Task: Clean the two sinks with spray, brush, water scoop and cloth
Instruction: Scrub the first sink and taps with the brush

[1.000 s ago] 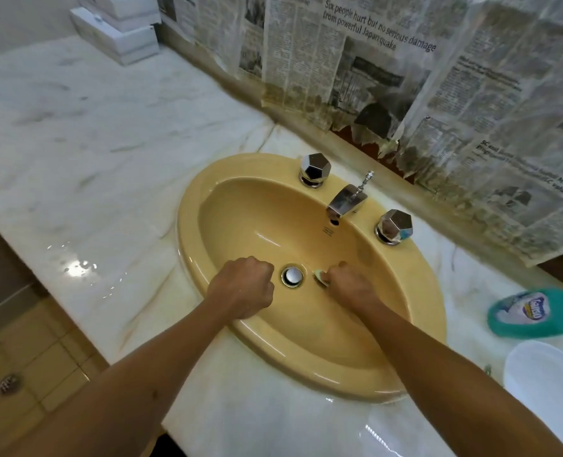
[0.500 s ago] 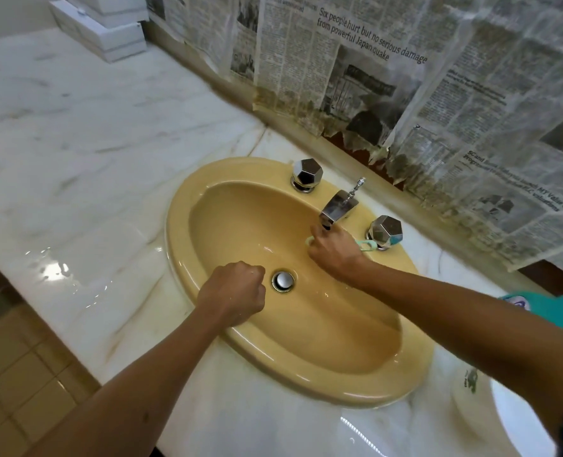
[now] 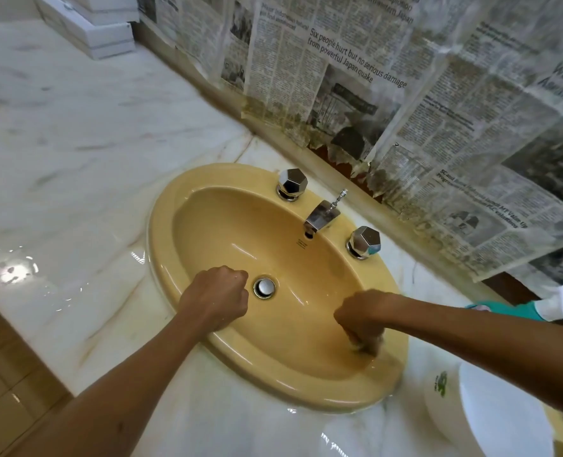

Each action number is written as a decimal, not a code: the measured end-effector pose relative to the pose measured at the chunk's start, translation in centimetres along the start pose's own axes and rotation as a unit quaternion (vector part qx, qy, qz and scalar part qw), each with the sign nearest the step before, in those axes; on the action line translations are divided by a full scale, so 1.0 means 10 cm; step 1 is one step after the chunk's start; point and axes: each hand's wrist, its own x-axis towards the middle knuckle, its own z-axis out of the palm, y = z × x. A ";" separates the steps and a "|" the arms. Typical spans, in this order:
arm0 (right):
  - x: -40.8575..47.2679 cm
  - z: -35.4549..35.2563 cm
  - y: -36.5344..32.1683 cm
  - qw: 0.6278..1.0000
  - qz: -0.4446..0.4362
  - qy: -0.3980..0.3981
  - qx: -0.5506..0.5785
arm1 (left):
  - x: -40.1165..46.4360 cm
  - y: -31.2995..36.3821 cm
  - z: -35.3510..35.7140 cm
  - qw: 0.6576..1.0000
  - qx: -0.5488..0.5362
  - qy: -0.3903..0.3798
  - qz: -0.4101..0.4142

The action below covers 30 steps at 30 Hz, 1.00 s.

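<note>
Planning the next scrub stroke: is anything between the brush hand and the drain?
Nothing visible: bare yellow basin lies between the right hand, scrubbing low on the right wall, and the drain. The left hand rests beyond it.

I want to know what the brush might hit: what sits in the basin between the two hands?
In the head view, only the chrome drain plug lies between the left hand and right hand; otherwise bare yellow sink.

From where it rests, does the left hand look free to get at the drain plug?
Probably yes. The left hand, a fist on the near wall of the sink, sits just beside the drain plug with bare basin between them. The right hand scrubs well off to the other side.
</note>
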 end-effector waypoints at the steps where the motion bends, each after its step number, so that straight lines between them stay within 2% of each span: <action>1: 0.00 0.01 0.02 0.999 0.001 -0.024 0.022 | 0.00 0.00 0.00 1.000 0.002 0.001 0.002; 2: 0.02 -0.03 0.07 0.999 0.030 0.011 0.030 | 0.00 0.00 0.00 1.000 0.002 0.002 0.003; 5: 0.10 -0.11 0.10 0.965 0.135 0.227 -0.009 | -0.02 0.01 -0.01 1.000 -0.004 0.006 -0.003; 6: 0.12 -0.11 0.05 0.963 0.125 0.237 -0.022 | -0.03 0.01 0.00 1.000 -0.008 0.009 -0.008; 7: 0.14 -0.10 0.01 0.978 0.083 0.193 -0.007 | -0.03 0.00 -0.01 1.000 -0.008 0.012 -0.012; 8: 0.17 -0.06 -0.03 0.992 0.023 0.113 0.045 | -0.02 0.00 -0.01 1.000 -0.007 0.014 -0.015; 9: 0.18 -0.01 -0.04 0.992 -0.034 0.018 0.121 | -0.02 0.00 -0.01 1.000 -0.007 0.013 -0.016; 10: 0.18 0.02 -0.02 0.977 -0.060 -0.064 0.196 | -0.01 0.00 -0.01 1.000 -0.008 0.010 -0.016; 11: 0.21 0.04 0.02 0.969 -0.061 -0.099 0.219 | -0.01 0.01 -0.01 1.000 -0.009 0.007 -0.016; 12: 0.27 0.03 0.07 0.977 -0.035 -0.073 0.196 | 0.00 0.01 -0.01 1.000 -0.010 0.005 -0.017; 14: 0.42 -0.01 0.10 0.989 0.060 0.080 0.105 | 0.00 0.02 -0.01 1.000 -0.007 0.000 -0.014; 16: 0.53 -0.11 0.00 0.970 0.118 0.212 0.022 | 0.00 0.02 -0.01 1.000 -0.005 -0.001 -0.015; 17: 0.58 -0.15 -0.05 0.963 0.114 0.244 -0.012 | 0.00 0.02 -0.02 1.000 -0.005 -0.001 -0.017; 19: 0.73 -0.12 -0.08 0.973 0.068 0.216 -0.034 | 0.00 0.02 -0.02 1.000 -0.007 -0.002 -0.020; 21: 0.81 -0.07 -0.06 0.990 0.008 0.142 -0.004 | 0.00 0.01 -0.03 1.000 -0.010 -0.006 -0.018; 23: 0.88 -0.16 0.02 0.992 0.018 0.123 0.033 | 0.01 0.01 -0.03 1.000 -0.012 -0.008 -0.012; 26: 1.03 -0.46 0.07 0.962 0.101 0.241 0.081 | 0.01 0.02 -0.03 1.000 -0.018 -0.010 -0.009; 28: 1.18 -0.52 -0.02 0.940 0.104 0.308 0.098 | 0.00 0.02 -0.04 1.000 -0.026 -0.010 -0.012; 30: 1.37 -0.38 -0.19 0.922 0.101 0.334 0.169 | 0.00 0.01 -0.04 0.999 -0.031 -0.008 -0.013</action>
